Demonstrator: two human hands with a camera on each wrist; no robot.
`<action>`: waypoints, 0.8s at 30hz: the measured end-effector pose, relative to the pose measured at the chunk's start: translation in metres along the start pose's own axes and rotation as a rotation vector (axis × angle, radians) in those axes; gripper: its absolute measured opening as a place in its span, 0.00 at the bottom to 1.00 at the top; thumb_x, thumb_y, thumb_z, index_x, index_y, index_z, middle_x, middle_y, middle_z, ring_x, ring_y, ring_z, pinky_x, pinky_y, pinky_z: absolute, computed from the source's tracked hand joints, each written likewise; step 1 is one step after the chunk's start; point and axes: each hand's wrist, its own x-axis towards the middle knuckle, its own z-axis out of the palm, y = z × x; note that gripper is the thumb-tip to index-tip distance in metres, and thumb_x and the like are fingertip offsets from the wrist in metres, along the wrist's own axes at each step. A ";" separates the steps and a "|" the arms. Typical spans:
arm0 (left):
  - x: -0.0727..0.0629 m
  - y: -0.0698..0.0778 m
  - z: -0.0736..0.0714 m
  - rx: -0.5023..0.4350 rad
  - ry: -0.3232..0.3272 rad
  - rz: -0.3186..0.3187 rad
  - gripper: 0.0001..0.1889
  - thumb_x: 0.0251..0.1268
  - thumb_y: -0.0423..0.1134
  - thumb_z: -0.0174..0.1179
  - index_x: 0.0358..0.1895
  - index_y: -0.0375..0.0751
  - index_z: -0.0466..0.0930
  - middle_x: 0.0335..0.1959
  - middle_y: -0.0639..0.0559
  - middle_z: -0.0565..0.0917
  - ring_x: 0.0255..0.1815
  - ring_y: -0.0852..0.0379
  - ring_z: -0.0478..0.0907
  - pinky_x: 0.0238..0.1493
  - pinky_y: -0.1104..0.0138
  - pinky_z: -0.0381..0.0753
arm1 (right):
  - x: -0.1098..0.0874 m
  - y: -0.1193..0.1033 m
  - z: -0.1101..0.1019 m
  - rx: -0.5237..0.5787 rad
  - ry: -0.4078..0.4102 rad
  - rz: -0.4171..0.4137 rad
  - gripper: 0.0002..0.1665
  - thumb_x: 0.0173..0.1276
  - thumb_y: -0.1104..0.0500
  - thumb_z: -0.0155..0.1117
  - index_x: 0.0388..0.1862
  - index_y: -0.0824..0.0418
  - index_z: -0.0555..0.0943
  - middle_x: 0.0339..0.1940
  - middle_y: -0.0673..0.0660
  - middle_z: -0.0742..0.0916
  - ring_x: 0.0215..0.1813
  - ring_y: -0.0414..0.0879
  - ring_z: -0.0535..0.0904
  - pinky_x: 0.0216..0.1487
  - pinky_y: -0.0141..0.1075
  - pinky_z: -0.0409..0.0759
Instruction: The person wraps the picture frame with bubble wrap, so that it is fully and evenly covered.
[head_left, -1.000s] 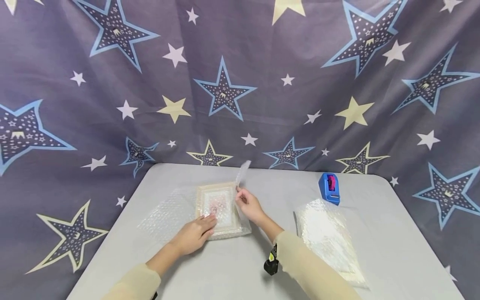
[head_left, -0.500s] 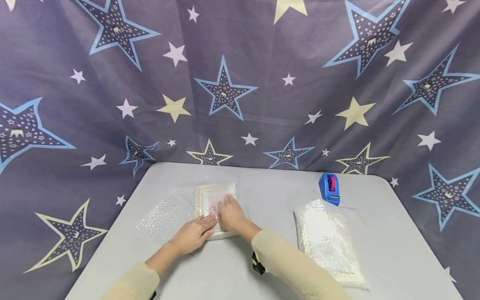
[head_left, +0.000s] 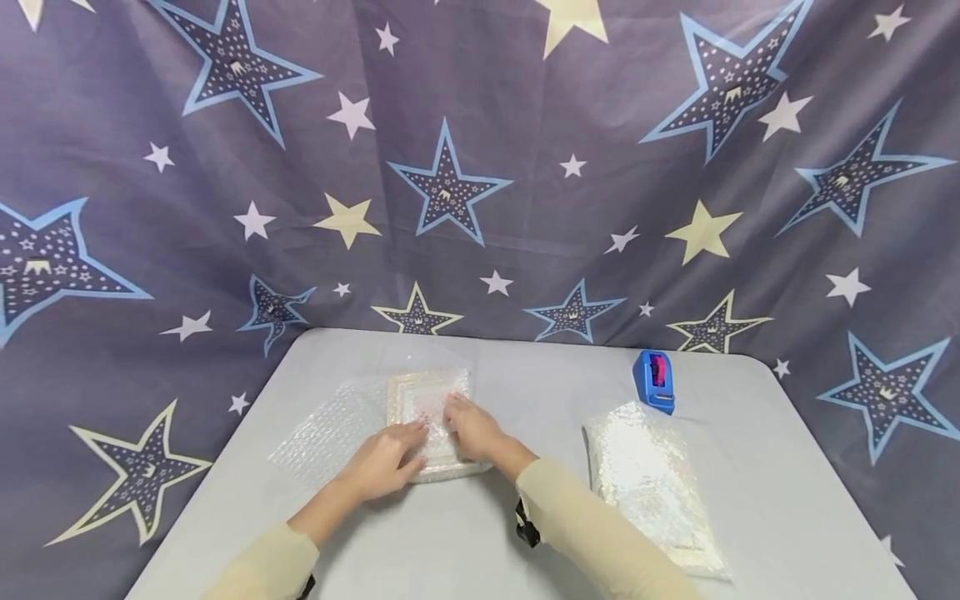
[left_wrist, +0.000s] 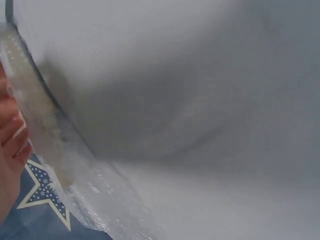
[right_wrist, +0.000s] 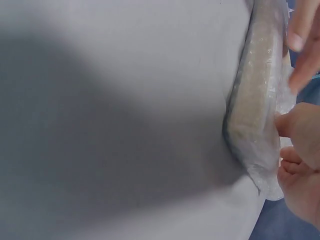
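Note:
A picture frame (head_left: 396,403) with a pale wooden border lies on a sheet of bubble wrap (head_left: 322,436), and clear wrap covers its right part. My left hand (head_left: 384,461) rests on the frame's lower left with extended fingers. From the right, my right hand (head_left: 477,428) holds the folded-over bubble wrap against the frame's face with bent fingers. In the right wrist view, the thumb and curled fingers of the right hand (right_wrist: 302,150) are at the edge of the wrapped frame (right_wrist: 252,90). The left wrist view shows the left hand (left_wrist: 11,132) beside the wrap-covered side.
A second wrapped flat package (head_left: 651,483) lies at the right of the grey table (head_left: 525,533). Behind it stands a blue tape dispenser (head_left: 654,383) with a pink core. A star-patterned curtain (head_left: 525,225) hangs along the table's back edge.
My right hand has brought the raised wrap flap leftward, down over the frame, then shifted slightly right. My left hand has stayed near the frame's lower left.

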 end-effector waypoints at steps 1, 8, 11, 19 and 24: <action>0.003 0.000 0.000 0.010 0.004 0.001 0.26 0.64 0.45 0.59 0.61 0.32 0.75 0.62 0.39 0.78 0.64 0.42 0.76 0.67 0.50 0.74 | 0.000 0.001 0.000 -0.004 0.011 0.004 0.12 0.57 0.66 0.66 0.39 0.59 0.76 0.58 0.58 0.83 0.72 0.54 0.70 0.77 0.40 0.64; 0.018 0.001 0.000 0.060 -0.155 -0.029 0.31 0.69 0.50 0.53 0.67 0.30 0.66 0.70 0.36 0.69 0.74 0.40 0.63 0.74 0.48 0.65 | -0.002 0.003 -0.002 0.016 0.006 0.018 0.12 0.58 0.64 0.67 0.41 0.60 0.77 0.62 0.61 0.81 0.72 0.55 0.70 0.76 0.42 0.65; 0.018 0.000 0.002 0.065 -0.214 -0.059 0.31 0.70 0.51 0.52 0.68 0.31 0.66 0.70 0.38 0.69 0.74 0.41 0.62 0.74 0.46 0.63 | -0.003 0.003 -0.002 0.040 -0.010 0.014 0.12 0.60 0.64 0.66 0.43 0.60 0.76 0.63 0.63 0.80 0.72 0.56 0.69 0.76 0.42 0.66; 0.018 -0.001 0.004 0.046 -0.221 -0.035 0.30 0.70 0.49 0.51 0.66 0.28 0.67 0.68 0.35 0.71 0.73 0.39 0.64 0.74 0.47 0.64 | -0.015 0.006 -0.005 0.074 0.021 -0.027 0.19 0.64 0.66 0.61 0.55 0.64 0.78 0.61 0.62 0.82 0.70 0.56 0.72 0.73 0.45 0.70; 0.019 -0.001 0.002 -0.008 -0.223 -0.056 0.30 0.69 0.47 0.53 0.66 0.27 0.67 0.68 0.34 0.71 0.73 0.38 0.64 0.74 0.45 0.62 | -0.027 0.006 -0.006 0.071 -0.017 -0.089 0.23 0.66 0.66 0.59 0.60 0.67 0.77 0.64 0.62 0.80 0.70 0.57 0.72 0.73 0.46 0.69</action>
